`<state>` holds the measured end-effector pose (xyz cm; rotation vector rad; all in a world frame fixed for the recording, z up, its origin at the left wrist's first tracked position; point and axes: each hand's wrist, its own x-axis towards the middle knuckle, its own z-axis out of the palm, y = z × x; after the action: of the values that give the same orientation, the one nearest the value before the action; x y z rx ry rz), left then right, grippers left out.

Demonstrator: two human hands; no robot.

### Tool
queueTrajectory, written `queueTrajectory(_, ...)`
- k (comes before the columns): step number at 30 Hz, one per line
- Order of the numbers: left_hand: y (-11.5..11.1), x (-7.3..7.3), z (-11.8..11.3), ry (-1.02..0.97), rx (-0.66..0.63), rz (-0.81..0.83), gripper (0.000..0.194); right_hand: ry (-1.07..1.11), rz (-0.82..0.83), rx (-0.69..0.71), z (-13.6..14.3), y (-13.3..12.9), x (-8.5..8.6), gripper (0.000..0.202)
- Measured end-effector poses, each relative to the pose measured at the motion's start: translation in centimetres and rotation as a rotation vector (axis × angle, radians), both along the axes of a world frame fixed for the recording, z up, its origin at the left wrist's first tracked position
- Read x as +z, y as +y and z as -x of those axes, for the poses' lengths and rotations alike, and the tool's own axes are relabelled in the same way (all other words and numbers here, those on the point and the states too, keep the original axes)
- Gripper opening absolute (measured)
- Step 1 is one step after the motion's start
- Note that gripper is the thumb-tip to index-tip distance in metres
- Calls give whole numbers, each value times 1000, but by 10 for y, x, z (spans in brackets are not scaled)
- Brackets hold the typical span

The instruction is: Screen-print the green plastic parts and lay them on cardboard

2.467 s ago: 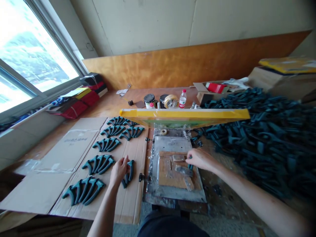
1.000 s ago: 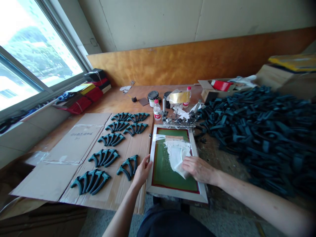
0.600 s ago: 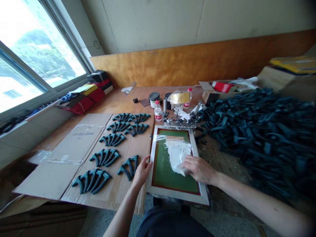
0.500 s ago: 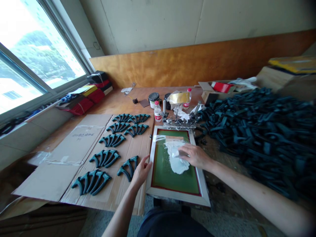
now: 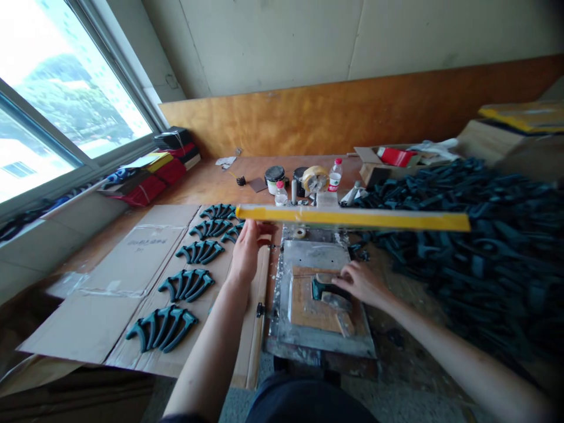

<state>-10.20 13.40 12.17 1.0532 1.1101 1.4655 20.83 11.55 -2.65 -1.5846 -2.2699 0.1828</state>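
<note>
The screen frame (image 5: 352, 218) is tilted up, its yellow-taped edge facing me. My left hand (image 5: 247, 249) grips its left end from below. On the metal base plate (image 5: 317, 251) lies a wooden board (image 5: 304, 305), which bears a dark green curved part (image 5: 318, 288). The fingers of my right hand (image 5: 356, 281) are closed on the right end of that part.
Rows of similar green parts (image 5: 187, 279) lie on cardboard (image 5: 145, 249) to the left. A large heap of them (image 5: 458, 247) covers the right side. Behind the frame stand a paint tub (image 5: 274, 174), a tape roll (image 5: 315, 178) and bottles (image 5: 335, 175).
The frame has swung up off the base, baring the board and the green part. My left hand rose with the frame's edge. My right hand left the white scraper and took hold of the part.
</note>
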Motion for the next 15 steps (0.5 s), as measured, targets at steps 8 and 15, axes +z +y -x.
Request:
queueTrajectory(8, -68, -74, -51, -81, -210, 553, 63, 2, 255, -137, 57, -43, -4, 13)
queueTrajectory(15, -131, -154, -46, -282, -95, 797, 43, 102, 9, 319, 73, -53, 11, 15)
